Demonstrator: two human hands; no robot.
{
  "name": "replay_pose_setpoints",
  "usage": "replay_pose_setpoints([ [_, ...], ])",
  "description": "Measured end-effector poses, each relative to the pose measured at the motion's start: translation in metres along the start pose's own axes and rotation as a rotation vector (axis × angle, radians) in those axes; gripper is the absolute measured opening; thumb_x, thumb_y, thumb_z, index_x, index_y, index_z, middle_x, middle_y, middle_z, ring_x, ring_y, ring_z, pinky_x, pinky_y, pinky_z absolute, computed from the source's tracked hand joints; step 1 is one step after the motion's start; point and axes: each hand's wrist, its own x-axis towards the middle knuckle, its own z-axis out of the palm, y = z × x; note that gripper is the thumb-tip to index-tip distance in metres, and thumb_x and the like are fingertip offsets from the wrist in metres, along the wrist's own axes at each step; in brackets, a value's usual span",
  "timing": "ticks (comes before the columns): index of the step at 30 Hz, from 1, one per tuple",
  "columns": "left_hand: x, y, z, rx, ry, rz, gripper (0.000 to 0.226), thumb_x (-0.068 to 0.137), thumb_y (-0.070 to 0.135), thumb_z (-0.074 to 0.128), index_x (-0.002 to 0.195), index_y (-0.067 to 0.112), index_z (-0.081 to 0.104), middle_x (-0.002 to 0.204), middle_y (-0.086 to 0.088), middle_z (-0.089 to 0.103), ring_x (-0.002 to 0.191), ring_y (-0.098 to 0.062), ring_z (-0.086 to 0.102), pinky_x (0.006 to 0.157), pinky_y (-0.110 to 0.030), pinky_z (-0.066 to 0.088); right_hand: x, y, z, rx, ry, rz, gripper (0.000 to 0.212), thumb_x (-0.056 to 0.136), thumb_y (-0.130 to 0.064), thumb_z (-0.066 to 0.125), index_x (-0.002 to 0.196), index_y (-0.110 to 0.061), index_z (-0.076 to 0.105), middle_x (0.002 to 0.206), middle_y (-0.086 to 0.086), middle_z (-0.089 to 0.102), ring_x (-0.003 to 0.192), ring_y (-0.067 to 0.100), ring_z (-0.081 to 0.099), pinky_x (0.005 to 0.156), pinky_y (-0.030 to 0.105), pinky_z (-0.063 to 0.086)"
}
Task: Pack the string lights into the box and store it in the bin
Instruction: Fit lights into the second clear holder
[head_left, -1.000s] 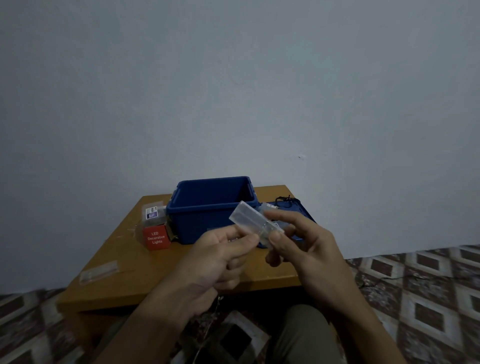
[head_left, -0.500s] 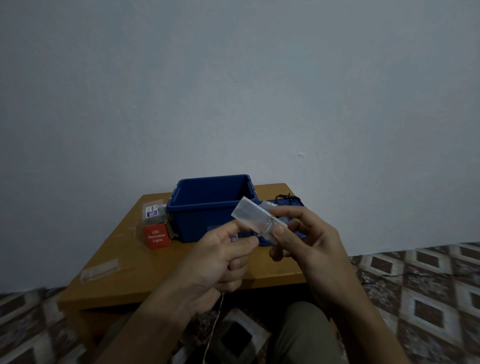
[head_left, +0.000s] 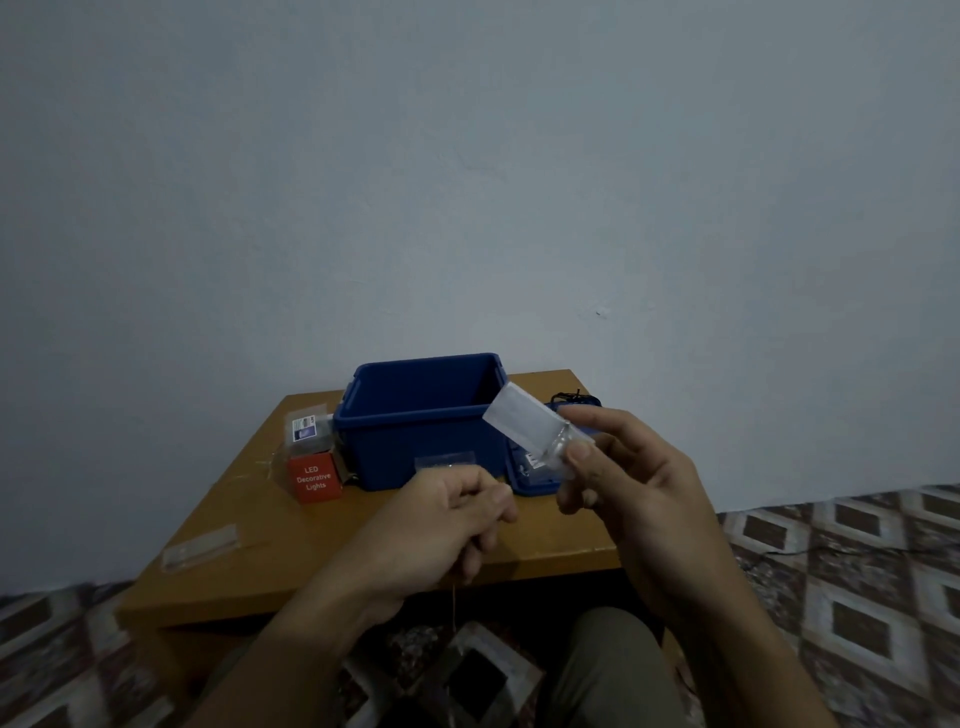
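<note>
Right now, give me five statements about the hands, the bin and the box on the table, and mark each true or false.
1. The right hand holds the clear battery case. True.
2. The blue bin has a lid on it. False: its top is open.
3. The red box stands on the table, left of the bin. True.
4. The left hand lies flat on the table. False: it is raised and pinches the string-light wire, which hangs below it.
5. A clear plastic piece lies near the table's front left corner. True.
</note>
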Motion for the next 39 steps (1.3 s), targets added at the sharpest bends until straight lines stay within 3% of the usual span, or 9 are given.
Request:
replay_pose_setpoints([
  [3,0.003,-0.005,-0.003,-0.166,-0.029,-0.057,0.03,0.094,0.038,0.062,0.085,0.009,0.067,0.062,-0.001,0.045,0.049,-0.011,0.039,0.051,-0.027,0.034,-0.001,-0.007,0.0,0.144,-0.048,0.042,0.032,0.083,-0.016,0.066,0.114,-0.011,0.07,0.083,0.004,0.068,0.064,0.02,0.059,0.061,0.026,0.054],
  [8,0.009,-0.005,-0.01,-0.366,-0.078,-0.144,0.024,0.082,0.034,0.068,0.082,0.011,0.061,0.063,-0.001,0.047,0.047,-0.011,0.034,0.045,-0.024,0.024,-0.002,-0.011,-0.006,0.22,-0.182,0.1,0.031,0.084,-0.013,0.069,0.115,-0.006,0.071,0.097,0.018,0.064,0.065,0.022,0.057,0.061,0.028,0.053],
  [12,0.012,-0.001,-0.017,-0.363,-0.13,-0.095,0.017,0.089,0.028,0.064,0.08,0.015,0.071,0.064,-0.001,0.049,0.052,-0.011,0.035,0.048,-0.023,0.025,-0.004,-0.012,-0.011,0.158,-0.373,0.149,0.029,0.083,-0.015,0.069,0.111,-0.009,0.072,0.101,0.012,0.066,0.075,0.022,0.059,0.065,0.029,0.053],
  [16,0.018,0.019,-0.026,-0.207,-0.103,-0.082,0.028,0.082,0.042,0.076,0.075,0.016,0.069,0.077,-0.016,0.047,0.066,-0.029,0.036,0.057,-0.031,0.027,-0.006,-0.012,-0.011,-0.004,-0.491,0.14,0.029,0.083,-0.027,0.071,0.109,-0.014,0.073,0.106,0.01,0.068,0.087,0.024,0.062,0.068,0.027,0.054],
  [19,0.018,0.036,-0.029,-0.137,-0.053,-0.079,0.027,0.085,0.035,0.07,0.07,0.013,0.069,0.057,-0.005,0.041,0.049,-0.017,0.029,0.046,-0.025,0.022,-0.006,-0.013,-0.01,-0.146,-0.434,0.14,0.02,0.087,-0.026,0.071,0.106,-0.021,0.074,0.108,0.014,0.069,0.09,0.037,0.064,0.071,0.029,0.056],
  [22,0.014,0.052,-0.026,0.077,0.06,-0.013,0.03,0.091,0.031,0.067,0.068,0.012,0.072,0.047,0.003,0.046,0.044,-0.01,0.036,0.048,-0.023,0.027,-0.006,-0.01,-0.008,-0.353,-0.384,0.103,0.011,0.094,-0.026,0.068,0.103,-0.03,0.072,0.101,0.003,0.071,0.086,0.023,0.067,0.072,0.034,0.057],
  [26,0.004,0.061,-0.013,0.299,0.224,0.111,0.026,0.091,0.031,0.067,0.07,0.018,0.076,0.067,0.004,0.07,0.067,-0.01,0.063,0.065,-0.03,0.05,-0.005,-0.001,-0.004,-0.53,-0.229,-0.019,0.011,0.095,-0.026,0.066,0.104,-0.033,0.067,0.091,-0.003,0.07,0.074,0.009,0.063,0.065,0.027,0.051],
  [32,-0.007,0.058,0.012,0.191,0.318,0.282,0.018,0.093,0.025,0.064,0.082,0.02,0.077,0.063,0.01,0.067,0.061,0.001,0.06,0.055,-0.012,0.043,-0.003,0.003,0.0,-0.509,0.0,-0.177,0.016,0.095,-0.022,0.065,0.106,-0.034,0.066,0.084,-0.007,0.066,0.073,0.011,0.062,0.063,0.025,0.051],
  [39,-0.011,0.044,0.025,0.001,0.309,0.31,0.011,0.096,0.019,0.062,0.095,0.02,0.073,0.083,0.012,0.076,0.079,0.002,0.07,0.066,-0.01,0.049,-0.004,0.005,0.006,-0.452,0.101,-0.254,0.024,0.097,-0.015,0.062,0.118,-0.025,0.066,0.097,-0.003,0.066,0.081,0.011,0.066,0.066,0.021,0.053],
])
